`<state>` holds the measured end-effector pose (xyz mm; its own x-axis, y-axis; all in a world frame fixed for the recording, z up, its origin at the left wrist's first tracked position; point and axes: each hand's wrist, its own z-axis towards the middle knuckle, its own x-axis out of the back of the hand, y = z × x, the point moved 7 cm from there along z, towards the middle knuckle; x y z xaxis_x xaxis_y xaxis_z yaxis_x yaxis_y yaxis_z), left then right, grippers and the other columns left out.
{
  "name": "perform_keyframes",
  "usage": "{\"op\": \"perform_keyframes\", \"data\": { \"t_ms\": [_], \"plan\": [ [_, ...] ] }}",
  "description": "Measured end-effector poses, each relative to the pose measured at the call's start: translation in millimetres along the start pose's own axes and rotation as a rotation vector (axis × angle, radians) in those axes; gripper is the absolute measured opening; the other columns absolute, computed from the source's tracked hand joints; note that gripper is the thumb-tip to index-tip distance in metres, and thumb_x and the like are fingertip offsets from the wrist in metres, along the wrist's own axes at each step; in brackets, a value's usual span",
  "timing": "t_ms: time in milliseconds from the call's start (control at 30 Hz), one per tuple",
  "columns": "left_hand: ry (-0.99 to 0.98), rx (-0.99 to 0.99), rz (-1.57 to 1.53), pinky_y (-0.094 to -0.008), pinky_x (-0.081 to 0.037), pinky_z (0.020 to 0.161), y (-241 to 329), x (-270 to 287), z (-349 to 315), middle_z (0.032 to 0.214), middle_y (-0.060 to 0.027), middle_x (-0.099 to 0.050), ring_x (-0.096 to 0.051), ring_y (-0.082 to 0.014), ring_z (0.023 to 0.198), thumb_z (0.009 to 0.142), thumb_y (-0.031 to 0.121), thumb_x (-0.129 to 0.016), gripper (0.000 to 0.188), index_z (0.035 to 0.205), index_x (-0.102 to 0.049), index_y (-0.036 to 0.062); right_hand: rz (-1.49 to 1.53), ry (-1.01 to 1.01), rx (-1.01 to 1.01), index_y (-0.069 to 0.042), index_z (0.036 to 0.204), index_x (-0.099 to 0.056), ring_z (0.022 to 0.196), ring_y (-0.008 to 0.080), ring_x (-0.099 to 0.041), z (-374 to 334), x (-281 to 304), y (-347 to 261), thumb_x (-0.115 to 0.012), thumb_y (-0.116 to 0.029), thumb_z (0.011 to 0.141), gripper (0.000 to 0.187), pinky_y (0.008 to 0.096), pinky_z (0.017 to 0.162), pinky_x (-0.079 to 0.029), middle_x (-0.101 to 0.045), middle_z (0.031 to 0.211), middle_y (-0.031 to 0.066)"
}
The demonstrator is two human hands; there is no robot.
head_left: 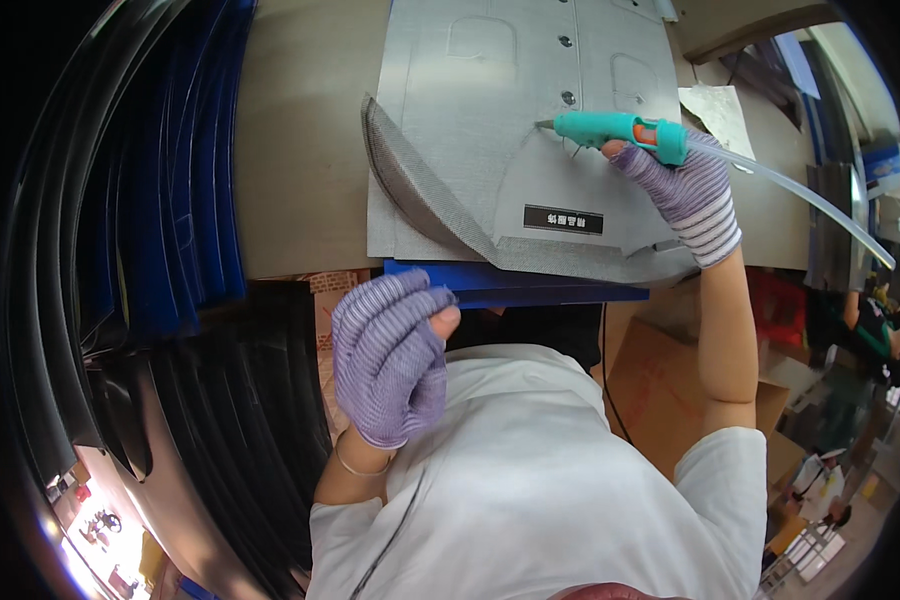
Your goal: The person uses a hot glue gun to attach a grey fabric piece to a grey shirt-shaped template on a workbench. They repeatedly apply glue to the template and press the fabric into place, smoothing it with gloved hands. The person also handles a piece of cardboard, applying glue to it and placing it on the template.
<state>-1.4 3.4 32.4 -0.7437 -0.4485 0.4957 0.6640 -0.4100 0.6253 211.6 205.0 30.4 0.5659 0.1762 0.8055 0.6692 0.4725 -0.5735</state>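
Observation:
My right hand (695, 190), in a purple-and-white striped glove with a bare thumb tip, grips a teal hot glue gun (605, 130). Its nozzle points left, at or just above a grey panel (450, 150) with snap-like studs and a black label (563, 219). A clear glue stick (800, 190) trails from the gun's rear. A curved grey mesh flap (420, 190) stands folded up at the panel's near left. My left hand (390, 355), gloved alike, hovers apart from the panel before the table edge, fingers curled toward the thumb; nothing shows in it.
The panel lies on a beige table (305, 140), with a blue board (550, 285) beneath its near edge. Dark blue and black sheets (170, 180) hang at the left. Crumpled paper (720, 115) lies at the right. A cardboard box (660, 385) is below; other people appear far right.

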Motion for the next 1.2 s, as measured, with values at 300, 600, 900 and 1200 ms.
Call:
{"op": "perform_keyframes", "data": {
  "t_ms": [300,600,900,1200],
  "plan": [
    [-0.065,0.077,0.215,-0.0409,-0.045,0.092,-31.0,-36.5,9.6,0.102,-0.0134,-0.067,-0.062,-0.0308,0.101,0.074,-0.007,-0.062,0.028,0.099,-0.069,0.0019,0.001,0.052,0.019,-0.005,0.088,-0.072,0.060,0.0150,-0.060,-3.1,2.8,-5.6,-0.075,-0.039,0.084,0.034,0.0276,0.057,-0.048,-0.064,0.067,0.0048],
    [-0.095,0.020,0.260,-0.0445,-0.040,0.092,-40.5,-48.7,1.9,0.103,-0.0108,-0.064,-0.059,-0.0306,0.104,0.070,0.003,-0.065,0.028,0.098,-0.069,0.0035,-0.051,0.084,-0.056,-0.004,0.084,-0.072,0.063,0.0162,-0.061,-6.2,11.0,17.9,-0.075,-0.032,0.085,0.028,0.0276,0.058,-0.046,-0.068,0.074,0.0067],
    [-0.108,0.048,0.294,-0.0412,-0.044,0.091,-33.0,-49.1,14.0,0.098,-0.0132,-0.065,-0.061,-0.0322,0.098,0.073,-0.005,-0.065,0.021,0.093,-0.067,0.0020,-0.304,0.234,0.197,-0.008,0.079,-0.069,0.059,0.0213,-0.060,-9.0,8.2,-9.0,-0.079,-0.039,0.080,0.033,0.0324,0.055,-0.049,-0.062,0.066,0.0058],
    [-0.092,0.044,0.197,-0.0427,-0.043,0.092,-36.0,-44.3,8.8,0.099,-0.0136,-0.066,-0.061,-0.0329,0.098,0.072,-0.003,-0.063,0.021,0.092,-0.067,0.0012,0.196,0.517,-0.389,-0.002,0.087,-0.071,0.070,0.0093,-0.063,-72.2,122.9,168.0,-0.075,-0.042,0.084,0.041,0.0247,0.067,-0.050,-0.069,0.074,0.0052]
  ]
}}
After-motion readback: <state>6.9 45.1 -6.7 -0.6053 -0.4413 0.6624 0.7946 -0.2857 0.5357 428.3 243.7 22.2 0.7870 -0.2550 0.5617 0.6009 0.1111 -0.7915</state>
